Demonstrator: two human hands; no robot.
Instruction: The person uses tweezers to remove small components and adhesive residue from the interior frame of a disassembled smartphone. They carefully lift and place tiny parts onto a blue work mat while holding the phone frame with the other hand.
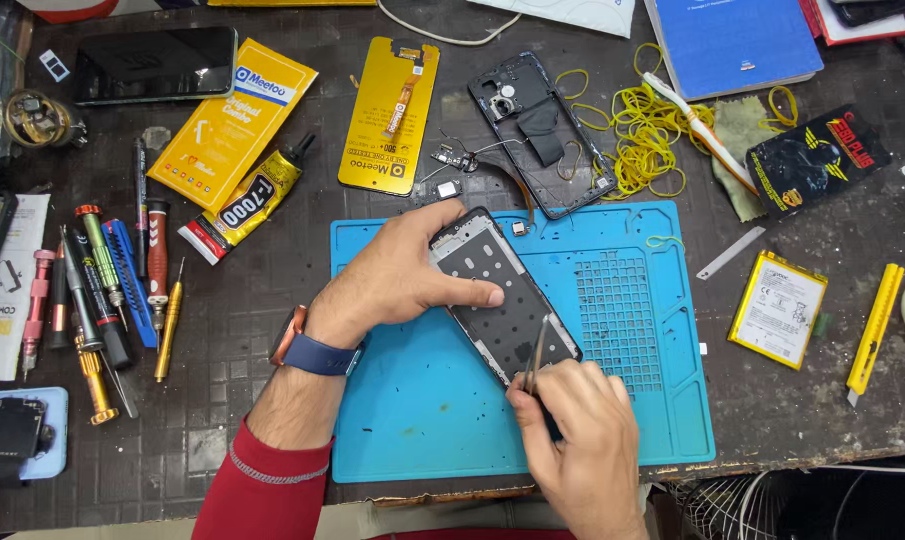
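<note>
A dark, worn workbench (273, 330) filled the view, its top pressed into a grid of small squares and scuffed pale in patches; its front edge (453, 495) was chipped, raw brown showing along the lip; a blue silicone work mat (433, 420) lay flat across the middle, stained in spots; light fell evenly from above, shadows short and soft; past the edge at lower right sat a white wire grille (733, 505); no wall, window or floor could be made out.
</note>
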